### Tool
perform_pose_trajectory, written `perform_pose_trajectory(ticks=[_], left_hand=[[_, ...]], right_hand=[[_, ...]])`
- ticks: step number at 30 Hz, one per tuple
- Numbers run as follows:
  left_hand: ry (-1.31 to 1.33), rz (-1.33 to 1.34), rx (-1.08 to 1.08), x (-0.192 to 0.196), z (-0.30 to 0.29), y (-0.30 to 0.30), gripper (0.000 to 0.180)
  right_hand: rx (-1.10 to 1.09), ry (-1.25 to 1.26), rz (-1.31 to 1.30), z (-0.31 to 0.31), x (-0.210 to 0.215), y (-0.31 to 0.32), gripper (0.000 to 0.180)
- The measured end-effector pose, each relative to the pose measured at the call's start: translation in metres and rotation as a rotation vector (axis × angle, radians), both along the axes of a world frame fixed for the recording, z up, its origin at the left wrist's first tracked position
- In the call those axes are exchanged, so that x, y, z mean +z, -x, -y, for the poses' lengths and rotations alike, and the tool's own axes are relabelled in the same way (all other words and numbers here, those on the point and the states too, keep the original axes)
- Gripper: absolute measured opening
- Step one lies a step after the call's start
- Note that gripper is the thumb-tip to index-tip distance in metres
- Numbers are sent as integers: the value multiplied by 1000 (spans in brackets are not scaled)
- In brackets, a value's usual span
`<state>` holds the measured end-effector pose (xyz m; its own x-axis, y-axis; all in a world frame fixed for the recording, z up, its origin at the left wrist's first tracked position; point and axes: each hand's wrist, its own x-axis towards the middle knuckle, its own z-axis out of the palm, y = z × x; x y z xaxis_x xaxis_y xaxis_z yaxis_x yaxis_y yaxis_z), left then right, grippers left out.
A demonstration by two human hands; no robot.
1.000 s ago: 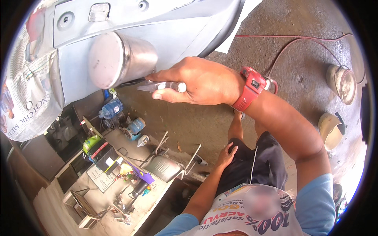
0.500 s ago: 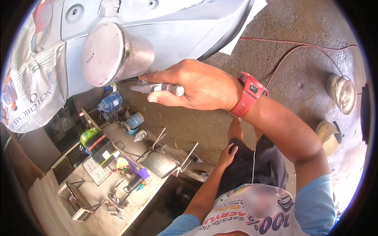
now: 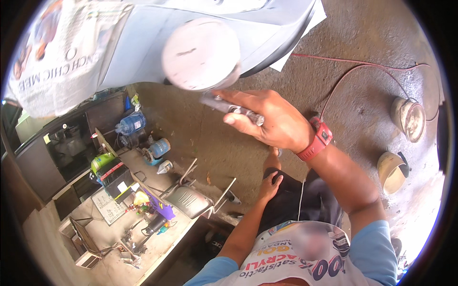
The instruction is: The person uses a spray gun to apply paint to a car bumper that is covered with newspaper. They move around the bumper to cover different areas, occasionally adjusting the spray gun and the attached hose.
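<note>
My right hand is closed around a metal spray gun with a round, pale-lidded paint cup on top. The gun's front end is blurred, and its trigger is hidden under my fingers. Just beyond the cup is a glossy light grey-blue car body panel, partly hidden by it. Newspaper sheets cover the panel's left part. My left hand lies on the dark shorts at my thigh, holding nothing, with thumb and fingers apart.
A red hose runs over the concrete floor at right, near a round metal container and a cut beige tub. At lower left stand a cluttered table, a metal chair and blue water jugs.
My right hand has carried the spray gun rightward, with the cup's lid now turned more toward view. The newspaper and panel have shifted in view. My left hand stays on my thigh.
</note>
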<state>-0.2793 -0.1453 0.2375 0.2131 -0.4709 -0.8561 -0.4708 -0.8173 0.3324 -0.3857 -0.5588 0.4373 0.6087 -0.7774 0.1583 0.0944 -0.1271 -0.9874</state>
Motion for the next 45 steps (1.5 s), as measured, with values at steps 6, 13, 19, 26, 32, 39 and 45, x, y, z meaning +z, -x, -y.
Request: perform_pose_trajectory(ticks=[6,13,19,26,32,39,45], left_hand=[[-46,29,-152,-2,-22,-75,72],[92,-114,-108,-35,-36,-196,74],[121,-111,76,-31,-66,-350,74],[-101,100,-52,-15,-144,-482,72],[-173,22,-58,-13,-160,-459,72],[47,-260,42,-23,-123,-406,77],[121,-285,154,-18,-116,-415,69]], right_hand=[[-215,-79,-54,-53,16,-30,49],[-419,-281,-9,-118,38,-99,53],[-774,-506,55,-156,44,-172,57],[-995,-563,-42,-186,7,-225,58],[-1020,-425,-88,-199,26,-248,59],[-1086,-314,170,-188,61,-267,60],[-1151,-480,120,-178,5,-283,62]])
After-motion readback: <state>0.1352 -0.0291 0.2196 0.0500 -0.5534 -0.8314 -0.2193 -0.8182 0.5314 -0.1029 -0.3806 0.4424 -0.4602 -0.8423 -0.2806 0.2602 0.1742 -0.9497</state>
